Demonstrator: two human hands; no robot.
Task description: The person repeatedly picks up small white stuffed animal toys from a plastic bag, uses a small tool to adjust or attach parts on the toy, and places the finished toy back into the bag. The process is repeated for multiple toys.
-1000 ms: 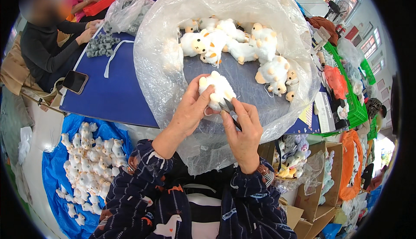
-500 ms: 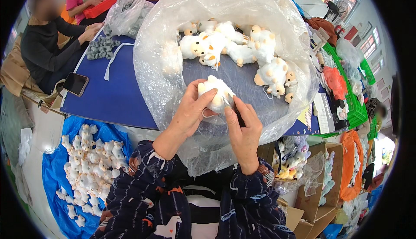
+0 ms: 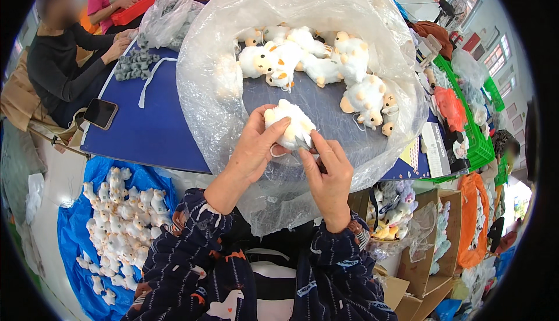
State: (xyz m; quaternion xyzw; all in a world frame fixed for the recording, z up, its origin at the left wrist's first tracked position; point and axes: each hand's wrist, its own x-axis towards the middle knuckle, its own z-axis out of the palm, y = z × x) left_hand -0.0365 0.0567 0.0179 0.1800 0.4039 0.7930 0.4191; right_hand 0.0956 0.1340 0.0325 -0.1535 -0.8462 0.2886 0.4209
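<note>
My left hand [image 3: 254, 143] is closed around a white plush animal toy [image 3: 286, 122] with cream-coloured feet, thumb pressed on its front. A thin white cord loop hangs from the toy beside my fingers. My right hand [image 3: 327, 166] is closed at the toy's lower right side, thumb and index finger close to a grey patch on the fur. A small dark-handled tool [image 3: 318, 158] sits in my right hand, mostly hidden by the fingers. Beyond my hands, several similar plush toys [image 3: 323, 71] lie inside a large clear plastic bag [image 3: 215, 27] spread open on the blue table.
More white plush toys [image 3: 119, 222] lie on a blue sheet [image 3: 70, 228] at the lower left. A phone [image 3: 101, 113], grey pieces [image 3: 135, 64] and a white strip [image 3: 152, 82] rest on the blue table [image 3: 166, 126]. Two people sit at the far left. Cardboard boxes [image 3: 445, 245] stand at right.
The pointed metal tip that showed at the toy half a second ago is no longer seen. The grey patch on the toy now shows more plainly by my right fingertips. Both hands stay nearly in place.
</note>
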